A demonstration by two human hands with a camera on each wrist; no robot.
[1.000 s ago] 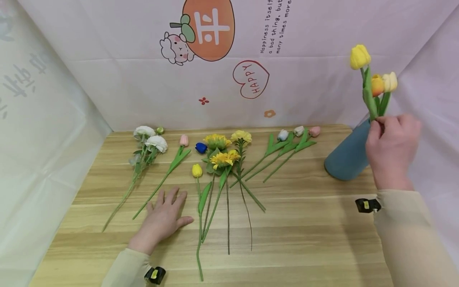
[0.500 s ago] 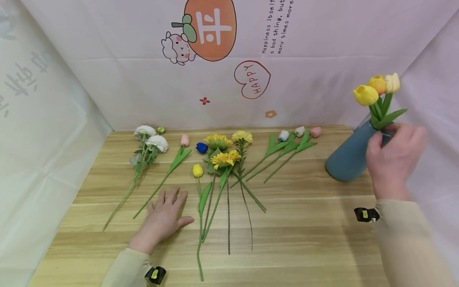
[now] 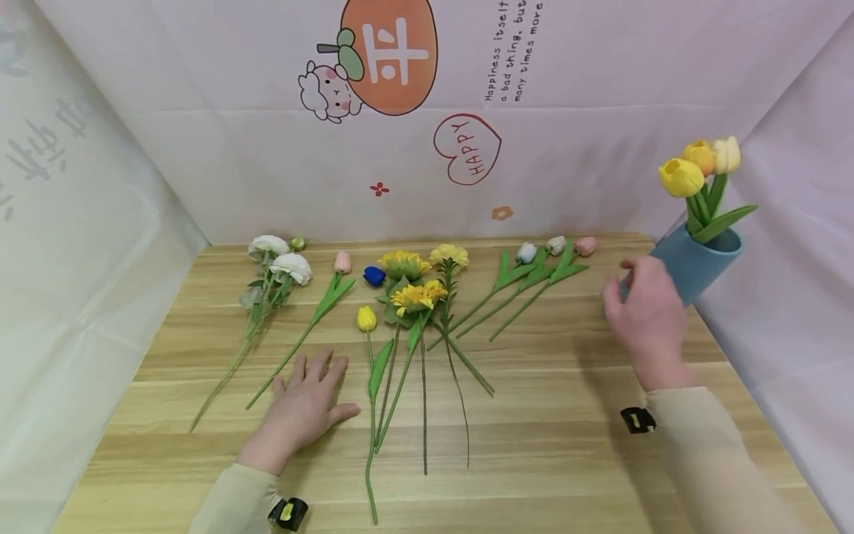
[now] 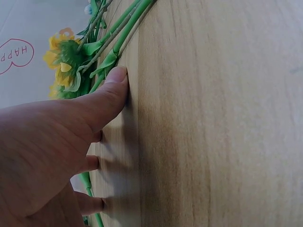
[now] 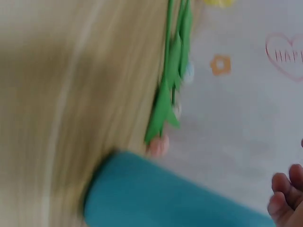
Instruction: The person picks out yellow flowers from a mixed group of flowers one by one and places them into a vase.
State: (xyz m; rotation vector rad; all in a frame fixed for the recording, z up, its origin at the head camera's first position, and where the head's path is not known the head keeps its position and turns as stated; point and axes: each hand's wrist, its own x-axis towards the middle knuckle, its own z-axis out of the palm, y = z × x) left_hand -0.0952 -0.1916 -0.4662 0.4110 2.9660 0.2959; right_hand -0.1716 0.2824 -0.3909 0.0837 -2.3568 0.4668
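Observation:
A blue vase [image 3: 694,267] stands at the table's right side, with a yellow tulip [image 3: 681,178], an orange tulip [image 3: 699,154] and a cream tulip [image 3: 726,154] in it. In front of the vase, overlapping it in the head view, my right hand [image 3: 647,319] is in the air with loosely bent fingers and holds nothing. My left hand [image 3: 303,408] rests on the wooden table with fingers spread, between the stem of a pink tulip [image 3: 342,261] and that of a yellow tulip [image 3: 366,318]. In the left wrist view, the thumb [image 4: 111,92] points toward green stems.
White flowers [image 3: 291,268] lie at the left of the table [image 3: 547,445]. Yellow flowers [image 3: 414,297] and a blue tulip [image 3: 374,276] lie mid-table. Pale blue, white and pink tulips [image 3: 534,276] lie nearer the vase. A printed cloth [image 3: 267,178] hangs behind.
The yellow tulip in my right hand went down into the vase and was let go. My right hand then moved left, away from the vase's mouth. My left hand has stayed put.

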